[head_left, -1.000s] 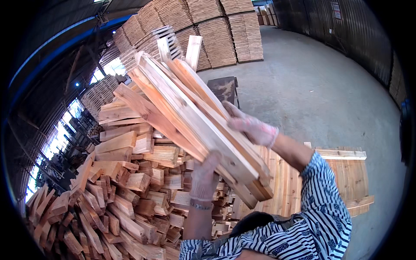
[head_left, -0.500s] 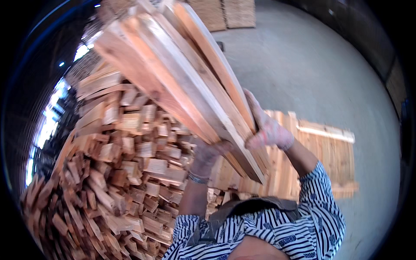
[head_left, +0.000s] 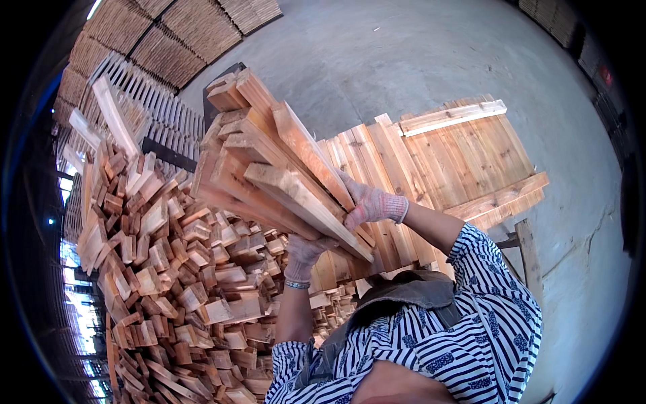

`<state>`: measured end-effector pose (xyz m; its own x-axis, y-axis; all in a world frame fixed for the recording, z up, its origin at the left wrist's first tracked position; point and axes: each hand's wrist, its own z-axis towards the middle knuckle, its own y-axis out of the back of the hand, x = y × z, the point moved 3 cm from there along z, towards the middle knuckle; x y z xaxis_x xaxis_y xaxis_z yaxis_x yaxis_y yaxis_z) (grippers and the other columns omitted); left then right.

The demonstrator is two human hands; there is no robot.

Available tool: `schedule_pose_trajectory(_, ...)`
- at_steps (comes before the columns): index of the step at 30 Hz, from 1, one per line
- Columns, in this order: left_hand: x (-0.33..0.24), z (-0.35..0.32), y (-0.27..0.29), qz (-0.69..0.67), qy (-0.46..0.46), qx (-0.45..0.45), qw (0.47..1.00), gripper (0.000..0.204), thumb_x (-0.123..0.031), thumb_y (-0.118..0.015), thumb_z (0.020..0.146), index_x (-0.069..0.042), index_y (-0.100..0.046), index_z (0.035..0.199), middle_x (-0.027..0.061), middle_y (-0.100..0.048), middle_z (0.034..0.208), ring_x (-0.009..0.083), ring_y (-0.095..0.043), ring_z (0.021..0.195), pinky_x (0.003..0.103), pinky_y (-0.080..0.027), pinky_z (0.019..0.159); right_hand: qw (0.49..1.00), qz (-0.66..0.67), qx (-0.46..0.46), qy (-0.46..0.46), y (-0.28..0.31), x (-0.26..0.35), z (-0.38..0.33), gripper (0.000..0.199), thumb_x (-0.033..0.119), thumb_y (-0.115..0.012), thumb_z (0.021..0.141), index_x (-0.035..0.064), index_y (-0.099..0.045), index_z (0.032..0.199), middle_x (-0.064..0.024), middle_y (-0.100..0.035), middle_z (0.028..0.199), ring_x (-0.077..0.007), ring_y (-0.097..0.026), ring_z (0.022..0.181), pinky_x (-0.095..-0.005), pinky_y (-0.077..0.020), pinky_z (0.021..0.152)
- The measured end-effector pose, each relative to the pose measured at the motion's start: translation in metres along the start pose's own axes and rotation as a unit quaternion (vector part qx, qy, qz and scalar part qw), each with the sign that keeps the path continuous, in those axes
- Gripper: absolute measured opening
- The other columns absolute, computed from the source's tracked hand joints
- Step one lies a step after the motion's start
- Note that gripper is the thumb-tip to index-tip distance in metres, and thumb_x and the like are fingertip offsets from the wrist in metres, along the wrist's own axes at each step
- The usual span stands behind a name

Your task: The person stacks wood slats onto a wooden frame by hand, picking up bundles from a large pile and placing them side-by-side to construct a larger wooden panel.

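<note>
A bundle of wooden boards is held between my two gloved hands, tilted with its far ends up and to the left. My left hand grips the bundle's left side near its lower end, fingers partly hidden under the wood. On the opposite side, my right hand is closed round the boards, thumb against the front one. Several boards lie loosely together, their ends uneven. Behind and to the right of my right hand is a panel of boards laid side by side, with a cross strip along its far and near edges.
A large heap of short wood pieces rises on my left. Tall stacks of wood strips stand at the back left, beside a slatted stack. Grey concrete floor stretches behind the panel. A wooden support stands below the panel's right side.
The boards have come down and turned, so their far ends show more. The view has shifted, bringing more of the panel and the back stacks into sight. Both hands still grip the bundle.
</note>
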<state>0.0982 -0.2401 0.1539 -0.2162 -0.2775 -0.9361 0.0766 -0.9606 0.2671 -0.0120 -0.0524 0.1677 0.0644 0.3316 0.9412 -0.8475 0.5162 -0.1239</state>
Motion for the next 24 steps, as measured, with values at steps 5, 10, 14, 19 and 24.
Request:
schedule_pose_trajectory(5, -0.011, 0.019, -0.003, -0.237, 0.081, -0.069, 0.966, 0.078, -0.024, -0.089, 0.078, -0.006, -0.048, 0.142, 0.011, -0.064, 0.127, 0.0226, -0.064, 0.115, 0.037, -0.057, 0.097, 0.996, 0.051, -0.07, 0.031, 0.002, 0.036, 0.009, 0.121, 0.056, -0.085, 0.072, -0.0044, -0.021, 0.155, -0.0203, -0.047, 0.148, -0.025, -0.044, 0.139, -0.0389, -0.0358, 0.116)
schedule_pose_trajectory(10, -0.004, 0.041, -0.006, -0.386, 0.262, -0.039, 0.883, 0.057, -0.029, -0.069, 0.095, -0.006, -0.049, 0.143, 0.0096, -0.058, 0.137, 0.0242, -0.063, 0.116, 0.04, -0.057, 0.097, 0.937, -0.202, -0.182, -0.22, 0.013, 0.036, 0.001, 0.104, 0.073, -0.056, 0.088, -0.0121, -0.036, 0.145, -0.0332, -0.061, 0.129, -0.0401, -0.061, 0.123, -0.0412, -0.0473, 0.103)
schedule_pose_trajectory(14, 0.053, 0.056, -0.041, -0.371, 0.373, -0.083, 0.846, 0.064, -0.032, -0.077, 0.089, -0.008, -0.053, 0.143, 0.0143, -0.056, 0.141, 0.0289, -0.057, 0.124, 0.048, -0.048, 0.106, 0.896, -0.16, -0.193, -0.367, 0.04, -0.027, -0.017, 0.093, 0.069, -0.038, 0.098, -0.0132, -0.044, 0.141, -0.0381, -0.052, 0.138, -0.0453, -0.056, 0.127, -0.0437, -0.044, 0.108)
schedule_pose_trajectory(19, 0.11, 0.047, -0.068, -0.307, 0.48, -0.089, 0.817, 0.058, -0.032, -0.08, 0.086, -0.007, -0.061, 0.134, 0.0138, -0.063, 0.133, 0.0303, -0.062, 0.116, 0.049, -0.052, 0.101, 0.815, -0.408, -0.021, -0.41, 0.072, -0.109, -0.05, 0.076, 0.053, -0.062, 0.09, -0.0035, -0.05, 0.14, -0.033, -0.061, 0.13, -0.041, -0.063, 0.117, -0.044, -0.0498, 0.101)
schedule_pose_trajectory(24, 0.121, 0.045, -0.065, -0.304, 0.467, -0.062, 0.828, 0.062, -0.037, -0.076, 0.09, -0.006, -0.055, 0.14, 0.0148, -0.062, 0.135, 0.0327, -0.063, 0.117, 0.051, -0.053, 0.101, 0.879, -0.197, -0.287, -0.325, 0.101, -0.09, -0.078, 0.09, 0.048, -0.075, 0.074, -0.0015, -0.048, 0.143, -0.0289, -0.063, 0.128, -0.0388, -0.064, 0.117, -0.0419, -0.0497, 0.1)
